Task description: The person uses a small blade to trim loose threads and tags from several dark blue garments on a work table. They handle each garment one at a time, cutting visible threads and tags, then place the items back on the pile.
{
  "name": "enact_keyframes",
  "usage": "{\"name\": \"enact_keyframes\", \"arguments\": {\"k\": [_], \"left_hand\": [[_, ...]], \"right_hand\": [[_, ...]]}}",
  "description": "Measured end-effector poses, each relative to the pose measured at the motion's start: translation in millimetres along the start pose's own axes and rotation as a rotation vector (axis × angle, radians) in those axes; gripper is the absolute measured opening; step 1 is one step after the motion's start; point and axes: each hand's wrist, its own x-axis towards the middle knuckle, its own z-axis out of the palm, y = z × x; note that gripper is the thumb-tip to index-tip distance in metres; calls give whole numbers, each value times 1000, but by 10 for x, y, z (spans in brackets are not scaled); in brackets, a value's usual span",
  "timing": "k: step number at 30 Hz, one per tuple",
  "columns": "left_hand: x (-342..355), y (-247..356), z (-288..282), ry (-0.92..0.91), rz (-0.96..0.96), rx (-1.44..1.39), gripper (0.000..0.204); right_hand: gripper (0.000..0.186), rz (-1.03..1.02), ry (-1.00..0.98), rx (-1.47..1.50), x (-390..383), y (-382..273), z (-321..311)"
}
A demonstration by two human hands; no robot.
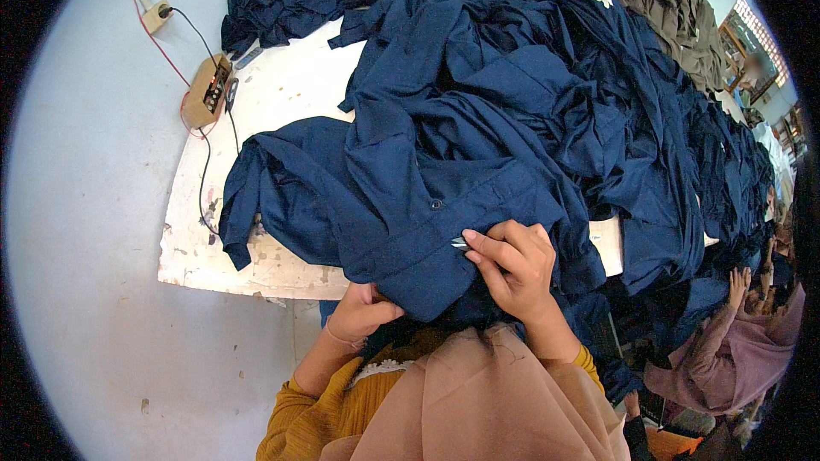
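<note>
A dark navy garment (418, 260) with a buttoned strip is spread in front of me at the table's near edge. My left hand (360, 314) is closed on its lower edge, thumb on top and fingers partly hidden by cloth. Pinched in my right hand (515, 266) are small thread snips (459, 243); only their shiny metal tips show, close to the cloth. A round button (436, 204) sits on the strip just beyond those tips.
More navy garments (530, 77) are heaped across the white table (299, 77), with a brown-grey pile (670, 8) behind. At left, a wooden socket box (207, 92) trails black cables over the tabletop. Another person in a mauve covering (735, 358) works at right.
</note>
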Motion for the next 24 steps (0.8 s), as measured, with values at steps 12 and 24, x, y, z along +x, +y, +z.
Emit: {"name": "enact_keyframes", "arguments": {"k": [12, 24], "left_hand": [[-1, 37, 17, -20, -33, 17, 98], [-9, 42, -68, -151, -56, -94, 92]], "right_hand": [[25, 2, 16, -6, 0, -11, 9], [30, 107, -64, 282, 146, -22, 3]]}}
